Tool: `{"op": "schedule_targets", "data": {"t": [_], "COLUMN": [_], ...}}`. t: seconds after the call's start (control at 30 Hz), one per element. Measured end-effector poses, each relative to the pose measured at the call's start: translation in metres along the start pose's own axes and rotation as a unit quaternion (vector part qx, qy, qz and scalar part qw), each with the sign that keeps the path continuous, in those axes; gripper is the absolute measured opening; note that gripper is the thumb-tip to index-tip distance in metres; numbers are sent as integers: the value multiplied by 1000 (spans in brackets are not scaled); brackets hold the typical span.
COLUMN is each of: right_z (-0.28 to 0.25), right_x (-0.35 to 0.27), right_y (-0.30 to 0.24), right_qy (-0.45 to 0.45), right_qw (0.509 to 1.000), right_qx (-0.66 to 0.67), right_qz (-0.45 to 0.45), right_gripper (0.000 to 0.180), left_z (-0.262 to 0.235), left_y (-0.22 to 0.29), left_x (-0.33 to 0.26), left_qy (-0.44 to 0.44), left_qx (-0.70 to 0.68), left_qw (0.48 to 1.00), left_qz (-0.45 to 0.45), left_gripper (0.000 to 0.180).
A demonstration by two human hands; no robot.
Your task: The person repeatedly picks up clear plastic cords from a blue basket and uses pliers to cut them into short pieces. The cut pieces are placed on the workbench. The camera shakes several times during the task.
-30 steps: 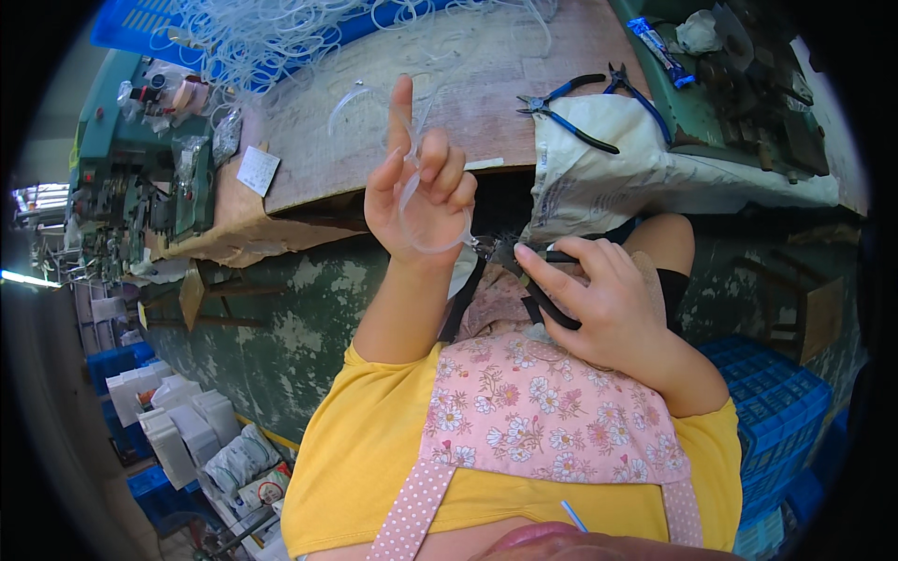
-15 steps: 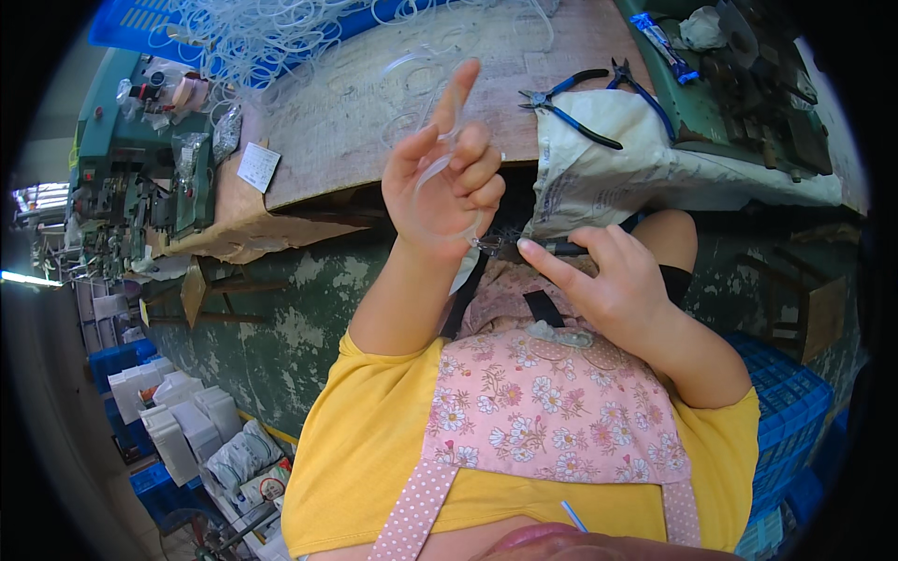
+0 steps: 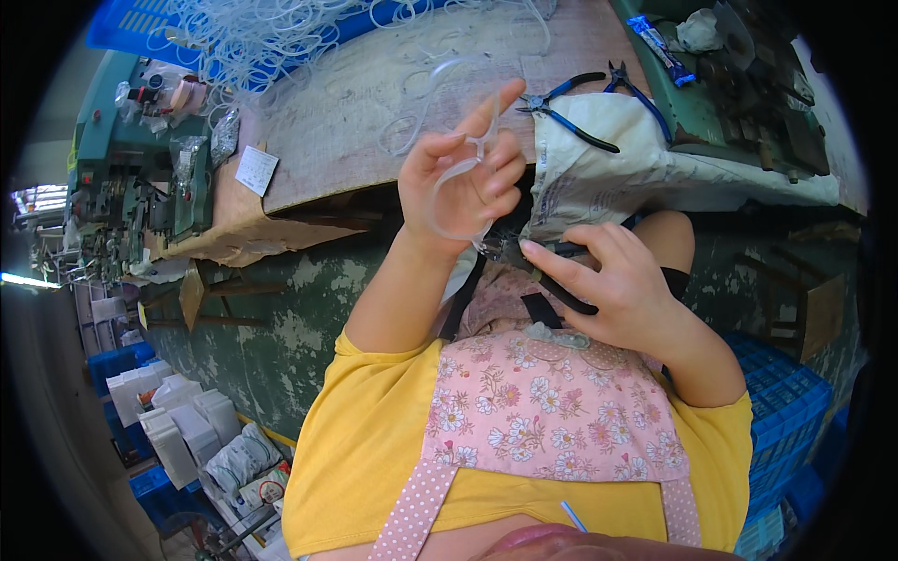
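Since a second ago, left hand (image 3: pixel 463 178) has drifted right and farther over the bench, its forefinger now slanting instead of upright. Its fingers curl loosely around a clear tube loop (image 3: pixel 456 192), pinched near the top. Right hand (image 3: pixel 617 280) is closed on a dark cutter (image 3: pixel 547 271) just below the loop, nearly touching. Beyond lie pliers (image 3: pixel 571 107) on a white bag (image 3: pixel 608 159) and tangled tubing (image 3: pixel 281 37). With so light a pinch, the loop could spring free, or the cutter could nick a fingertip.
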State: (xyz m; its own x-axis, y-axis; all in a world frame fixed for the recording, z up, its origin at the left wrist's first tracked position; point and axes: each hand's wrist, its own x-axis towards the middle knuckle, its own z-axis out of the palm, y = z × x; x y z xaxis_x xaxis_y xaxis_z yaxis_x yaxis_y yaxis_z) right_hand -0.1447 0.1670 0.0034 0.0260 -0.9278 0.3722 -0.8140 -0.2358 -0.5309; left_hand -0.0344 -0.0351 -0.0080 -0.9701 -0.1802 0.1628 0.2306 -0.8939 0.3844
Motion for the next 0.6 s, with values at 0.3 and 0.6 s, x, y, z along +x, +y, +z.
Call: {"op": "schedule_targets", "data": {"t": [0.3,0.6], "right_z": [-15,1], "right_x": [3,7], "right_y": [0,-8], "right_qy": [-129,44], "right_qw": [663,992], "right_qx": [723,94], "right_qz": [148,68], "right_gripper": [76,73], "left_z": [-27,13], "left_y": [-22,-15], "left_x": [-26,-19], "left_qy": [5,179], "left_qx": [767,142], "left_qw": [485,900], "left_qz": [421,372], "left_gripper": [95,63]}}
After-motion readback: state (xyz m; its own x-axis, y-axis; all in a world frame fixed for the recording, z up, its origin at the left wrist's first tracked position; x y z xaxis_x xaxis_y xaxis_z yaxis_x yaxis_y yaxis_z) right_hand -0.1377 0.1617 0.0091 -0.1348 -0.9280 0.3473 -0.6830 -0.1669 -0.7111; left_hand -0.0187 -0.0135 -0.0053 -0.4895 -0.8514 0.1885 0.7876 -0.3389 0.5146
